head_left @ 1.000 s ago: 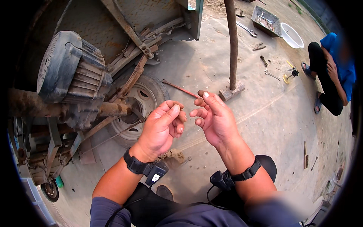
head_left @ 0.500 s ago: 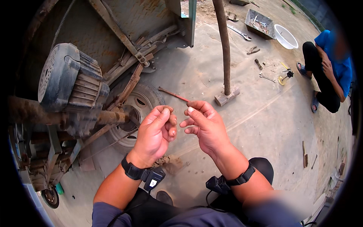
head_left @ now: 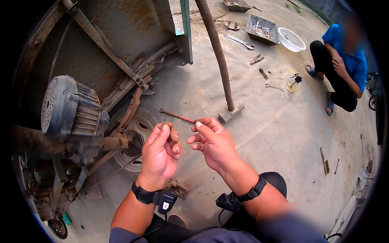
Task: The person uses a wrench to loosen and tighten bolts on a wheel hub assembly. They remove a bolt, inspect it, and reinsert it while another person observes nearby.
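Machinery of rusty brown steel (head_left: 101,48) fills the upper left, with a grey ribbed electric motor (head_left: 69,113) and a pale spoked wheel (head_left: 137,137) beneath it. A rusted pole (head_left: 216,52) stands ahead on a small block. The right hand (head_left: 212,141) pinches one end of a thin reddish rod (head_left: 176,116), slanting leftward over the concrete. The left hand (head_left: 162,156) is loosely curled, holding nothing visible. Spanners (head_left: 241,41), a white bowl (head_left: 293,40) and a crouching person in blue (head_left: 344,69) lie beyond.

left wrist (head_left: 145,195): black band, black pod | right wrist (head_left: 252,190): black band, pod | sleeves: dark blue
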### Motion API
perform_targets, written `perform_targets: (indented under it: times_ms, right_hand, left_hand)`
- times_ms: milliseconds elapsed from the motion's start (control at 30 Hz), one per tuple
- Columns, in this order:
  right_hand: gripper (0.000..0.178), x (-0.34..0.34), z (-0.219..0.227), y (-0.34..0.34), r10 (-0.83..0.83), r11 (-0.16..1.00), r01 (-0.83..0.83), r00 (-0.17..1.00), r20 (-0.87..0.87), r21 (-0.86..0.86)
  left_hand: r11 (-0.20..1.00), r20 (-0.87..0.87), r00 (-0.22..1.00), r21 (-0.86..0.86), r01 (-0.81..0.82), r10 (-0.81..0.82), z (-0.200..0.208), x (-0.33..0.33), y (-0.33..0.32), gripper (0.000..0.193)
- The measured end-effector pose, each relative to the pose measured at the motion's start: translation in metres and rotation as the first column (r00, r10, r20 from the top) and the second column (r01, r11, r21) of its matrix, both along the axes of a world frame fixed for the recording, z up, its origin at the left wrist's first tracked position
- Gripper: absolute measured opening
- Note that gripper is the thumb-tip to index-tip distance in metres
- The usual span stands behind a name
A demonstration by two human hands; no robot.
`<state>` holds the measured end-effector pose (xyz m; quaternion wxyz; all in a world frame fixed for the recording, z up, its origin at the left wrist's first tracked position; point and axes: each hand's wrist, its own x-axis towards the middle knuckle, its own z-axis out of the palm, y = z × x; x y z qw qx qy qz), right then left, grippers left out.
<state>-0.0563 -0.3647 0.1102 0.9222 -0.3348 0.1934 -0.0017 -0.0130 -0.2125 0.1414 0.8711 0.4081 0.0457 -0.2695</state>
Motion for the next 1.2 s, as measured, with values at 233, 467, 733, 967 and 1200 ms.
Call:
perform_targets:
  times_ms: [233,467,733,967,1200]
  right_hand:
    - [0.019,0.0,-0.001,0.002,0.017,1.0,-0.017,1.0,-0.011,0.019]
    - [0.018,0.001,0.0,0.003,0.02,1.0,-0.02,1.0,-0.02,0.001]
    - [0.021,0.007,-0.003,0.008,0.045,0.998,-0.044,0.999,-0.025,0.038]
    - [0.019,0.01,-0.008,0.012,0.05,0.998,-0.049,0.998,-0.029,0.047]
    - [0.021,0.012,-0.01,0.014,0.064,0.997,-0.063,0.998,-0.023,0.045]
  left_hand:
    - [1.0,0.016,1.0,0.008,-0.027,0.027,-0.003,0.001,0.004,0.014]
    - [0.999,0.028,0.999,0.011,-0.047,0.047,-0.002,0.006,0.006,0.013]
    - [0.996,0.037,0.997,0.054,-0.069,0.067,-0.005,0.008,0.012,0.011]
    - [0.998,0.029,0.998,0.031,-0.057,0.056,-0.013,0.01,0.017,0.012]
    - [0.997,0.02,0.998,0.04,-0.063,0.062,-0.014,0.01,0.019,0.012]
